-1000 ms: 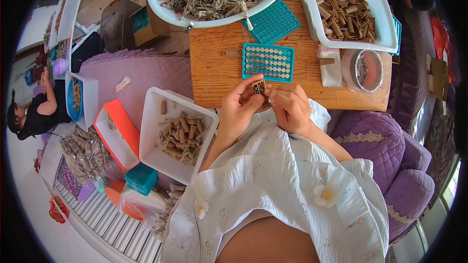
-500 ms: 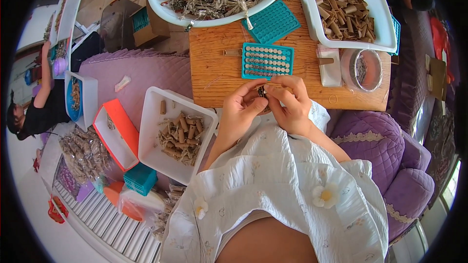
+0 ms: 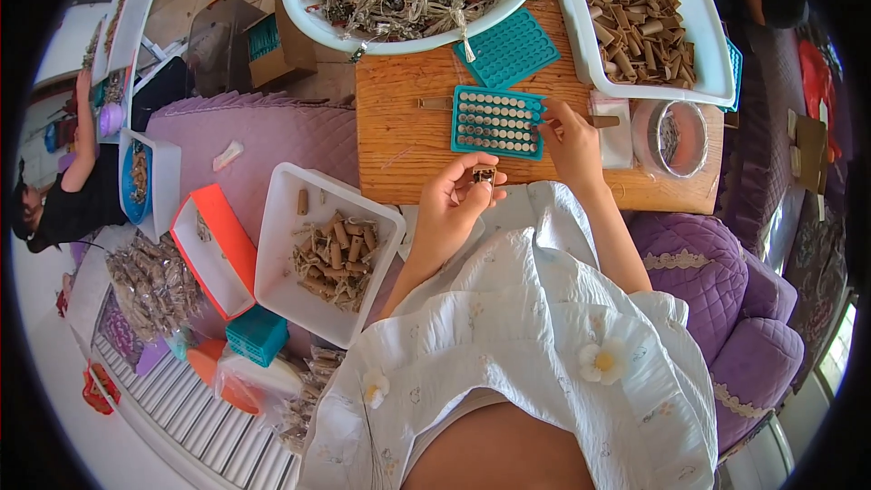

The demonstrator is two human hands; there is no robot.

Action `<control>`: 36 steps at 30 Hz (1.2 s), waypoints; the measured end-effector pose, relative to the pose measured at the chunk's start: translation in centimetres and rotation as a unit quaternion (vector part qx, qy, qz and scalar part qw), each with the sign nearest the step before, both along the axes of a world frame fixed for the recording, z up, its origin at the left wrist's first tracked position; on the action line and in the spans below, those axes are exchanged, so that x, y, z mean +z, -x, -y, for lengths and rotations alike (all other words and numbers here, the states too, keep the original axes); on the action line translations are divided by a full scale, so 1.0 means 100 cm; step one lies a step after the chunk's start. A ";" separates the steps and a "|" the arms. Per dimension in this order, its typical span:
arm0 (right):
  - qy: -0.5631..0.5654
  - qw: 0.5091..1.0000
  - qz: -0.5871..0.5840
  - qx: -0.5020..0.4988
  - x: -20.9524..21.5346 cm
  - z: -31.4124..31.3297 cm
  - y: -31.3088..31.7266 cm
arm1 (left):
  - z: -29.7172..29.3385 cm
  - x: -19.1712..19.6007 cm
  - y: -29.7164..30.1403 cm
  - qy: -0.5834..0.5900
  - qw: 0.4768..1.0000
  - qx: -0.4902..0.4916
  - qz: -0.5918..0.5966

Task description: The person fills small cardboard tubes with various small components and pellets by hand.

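My left hand (image 3: pixel 451 204) is closed round a small dark-and-gold battery holder (image 3: pixel 484 175), held upright in front of the table's near edge. Fingers hide much of its body, and whether any cell sits inside does not show. Further right and ahead, my right hand (image 3: pixel 572 141) reaches to the right end of a teal tray (image 3: pixel 498 153). Its thumb and forefinger are bent and stand apart there, with nothing visible between them. Rows of round silver button cells (image 3: pixel 494 115) fill that tray's pockets.
Behind lies another teal tray (image 3: pixel 506 47). A basin (image 3: pixel 299 14) of wire bundles and a white bin (image 3: pixel 581 45) of cardboard tubes stand at the back. At right is a round tape-like tub (image 3: pixel 646 132). A white bin (image 3: pixel 272 254) stands left; a person (image 3: pixel 77 191) sits beyond.
My right hand has left the battery holder and moved forward and right to the tray of button cells. My left hand keeps hold of the holder, slightly lower and nearer.
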State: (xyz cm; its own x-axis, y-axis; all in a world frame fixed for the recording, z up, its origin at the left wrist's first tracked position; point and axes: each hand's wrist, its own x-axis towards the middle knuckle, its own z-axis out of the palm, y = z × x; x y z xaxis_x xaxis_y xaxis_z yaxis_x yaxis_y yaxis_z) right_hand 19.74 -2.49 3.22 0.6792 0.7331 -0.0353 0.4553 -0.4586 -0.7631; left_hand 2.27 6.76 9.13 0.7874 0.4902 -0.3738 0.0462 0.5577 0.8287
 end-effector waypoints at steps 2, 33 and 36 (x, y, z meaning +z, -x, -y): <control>0.010 0.998 0.054 0.018 -0.005 0.000 0.001 | 0.000 0.000 0.000 0.004 1.000 -0.004 -0.006; -0.159 0.980 0.068 0.096 0.032 0.013 0.050 | 0.003 -0.019 -0.003 0.008 0.999 -0.016 -0.044; -0.053 0.998 -0.022 0.004 0.021 0.005 0.021 | -0.001 -0.020 -0.001 -0.005 0.997 0.013 -0.081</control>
State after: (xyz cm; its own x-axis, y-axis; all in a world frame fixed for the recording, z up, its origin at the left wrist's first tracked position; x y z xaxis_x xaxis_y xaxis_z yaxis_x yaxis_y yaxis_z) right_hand 17.62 -3.01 5.35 0.6731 0.7395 0.0133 0.4231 -0.3702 -0.8270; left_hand 2.33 6.82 7.18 0.7040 0.5140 -0.4901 0.1648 0.5531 0.8167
